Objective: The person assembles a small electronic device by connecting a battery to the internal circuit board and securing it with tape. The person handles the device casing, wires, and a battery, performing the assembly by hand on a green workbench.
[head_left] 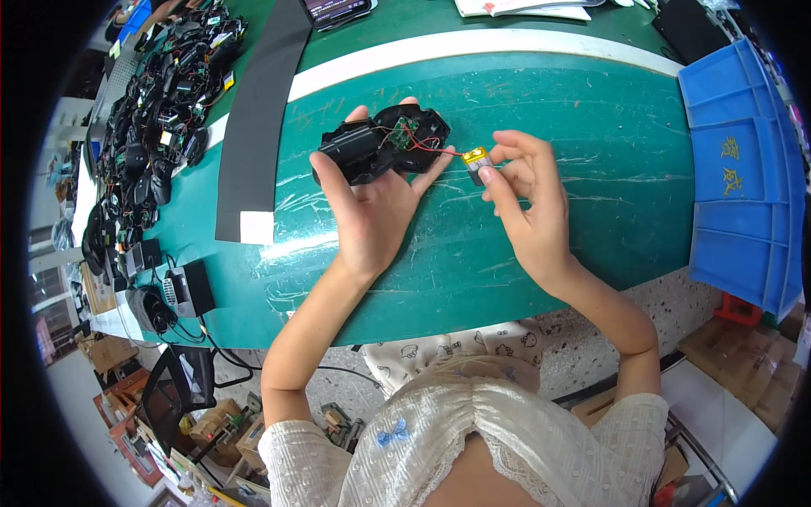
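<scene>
Above the green work mat, my left hand (372, 207) holds an opened black plastic housing (351, 148) from beneath, fingers round its edges. Inside the housing sits a small green circuit board (404, 133) with thin red and dark wires. Red wires (439, 149) run from there to a small battery pack (477, 164), silver with a yellow top end. My right hand (532, 194) pinches that battery between thumb and fingers, just to the right of the housing. The battery is outside the housing.
A heap of black device parts with wires (160, 118) fills the far left. A black strip (260, 127) lies on the green mat (608, 169). Blue bins (739, 169) stand at the right edge. A black box-shaped device (189, 289) with cables sits near left; papers (532, 8) lie at the back.
</scene>
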### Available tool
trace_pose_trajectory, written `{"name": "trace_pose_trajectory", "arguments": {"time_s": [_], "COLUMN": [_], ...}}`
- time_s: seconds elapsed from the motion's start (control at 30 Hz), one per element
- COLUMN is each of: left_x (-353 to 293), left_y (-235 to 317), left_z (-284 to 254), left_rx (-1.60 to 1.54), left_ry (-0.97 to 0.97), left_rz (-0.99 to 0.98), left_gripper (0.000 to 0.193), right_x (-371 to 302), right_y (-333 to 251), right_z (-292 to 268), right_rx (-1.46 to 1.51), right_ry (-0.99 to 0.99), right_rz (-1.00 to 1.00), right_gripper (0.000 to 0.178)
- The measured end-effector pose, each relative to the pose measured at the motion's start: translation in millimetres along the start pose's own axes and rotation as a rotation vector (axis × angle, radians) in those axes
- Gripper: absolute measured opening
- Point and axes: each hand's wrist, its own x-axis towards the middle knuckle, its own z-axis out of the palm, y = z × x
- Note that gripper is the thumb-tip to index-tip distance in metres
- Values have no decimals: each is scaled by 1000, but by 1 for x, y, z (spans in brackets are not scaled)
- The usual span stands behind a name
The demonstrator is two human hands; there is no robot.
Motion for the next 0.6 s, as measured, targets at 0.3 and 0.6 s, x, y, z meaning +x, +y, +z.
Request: {"name": "trace_pose_trajectory", "arguments": {"time_s": [0.3, 0.6], "left_x": [-4, -6], "left_y": [-3, -7], "left_z": [2, -2], "left_rx": [87, 84], "left_ry": [-16, -73], "left_rz": [17, 0], "left_gripper": [72, 73], "right_x": [4, 11], "right_y": [9, 1], "right_z": [2, -7], "right_rx": [-224, -292], "right_ry": [-10, 28], "right_rz": [-291, -311], "right_gripper": [29, 23]}}
